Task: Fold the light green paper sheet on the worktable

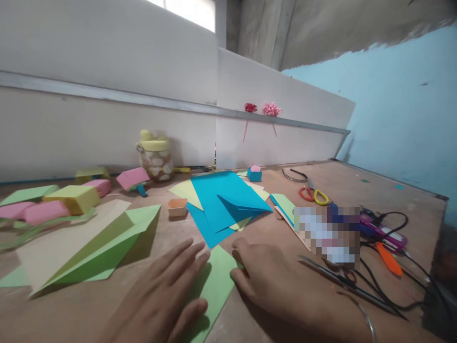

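Both hands are resting on a light green paper sheet (214,286) lying flat near the front edge of the bench (357,186). The left hand (160,300) is lying spread and flat, fingers extended, pressing the sheet's left part. The right hand (271,281) is lying palm down with fingers loosely curled, its fingertips touching the sheet's right edge; neither is gripping anything. Just beyond the sheet, blue folded papers (223,200) are lying toward the bench's middle, and scissors (314,194) are sitting toward the right
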A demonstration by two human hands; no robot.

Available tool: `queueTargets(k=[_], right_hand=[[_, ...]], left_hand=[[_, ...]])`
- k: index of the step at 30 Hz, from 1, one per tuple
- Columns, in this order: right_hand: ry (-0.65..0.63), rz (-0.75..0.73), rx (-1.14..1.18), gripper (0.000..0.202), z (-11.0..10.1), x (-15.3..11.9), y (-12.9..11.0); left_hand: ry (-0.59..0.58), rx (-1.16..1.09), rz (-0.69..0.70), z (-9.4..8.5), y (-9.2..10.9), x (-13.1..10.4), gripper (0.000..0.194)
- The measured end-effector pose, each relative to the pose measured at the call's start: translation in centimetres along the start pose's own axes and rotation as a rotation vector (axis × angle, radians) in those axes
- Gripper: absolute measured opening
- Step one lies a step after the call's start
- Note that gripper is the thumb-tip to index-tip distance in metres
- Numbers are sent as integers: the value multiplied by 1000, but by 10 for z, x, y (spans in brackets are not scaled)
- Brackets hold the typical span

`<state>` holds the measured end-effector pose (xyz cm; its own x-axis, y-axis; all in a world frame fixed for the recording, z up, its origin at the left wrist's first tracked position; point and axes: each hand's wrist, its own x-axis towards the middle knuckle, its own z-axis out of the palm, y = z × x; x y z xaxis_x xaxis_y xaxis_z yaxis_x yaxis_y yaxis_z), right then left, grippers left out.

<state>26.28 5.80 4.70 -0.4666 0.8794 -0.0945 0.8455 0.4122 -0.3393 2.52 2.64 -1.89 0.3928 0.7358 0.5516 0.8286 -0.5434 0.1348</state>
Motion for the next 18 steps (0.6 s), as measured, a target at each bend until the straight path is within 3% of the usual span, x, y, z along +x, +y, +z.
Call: queueTargets(k=[2, 4, 6, 8, 10, 14, 18], right_hand=[[-37, 23, -230, 24, -2, -4, -10], [-154, -123, -353, 18, -2, -6, -19], [-247, -270, -322, 16, 0, -5, -20], [-175, -222, -164, 22, 2, 1, -10], [-8, -56, -25, 31, 2, 10, 7], [72, 36, -33, 35, -5, 26, 35], [101, -5, -30, 31, -5, 14, 19]], left_hand=[[40, 194, 196, 3, 3, -4, 76], [52, 346, 315, 4, 5, -4, 88], [56, 399, 342, 4, 4, -4, 92], [55, 413, 350, 4, 4, -4, 91], [51, 404, 340, 4, 4, -4, 89], [45, 373, 310, 7, 4, -5, 89], [55, 390, 305, 8, 5, -6, 88]])
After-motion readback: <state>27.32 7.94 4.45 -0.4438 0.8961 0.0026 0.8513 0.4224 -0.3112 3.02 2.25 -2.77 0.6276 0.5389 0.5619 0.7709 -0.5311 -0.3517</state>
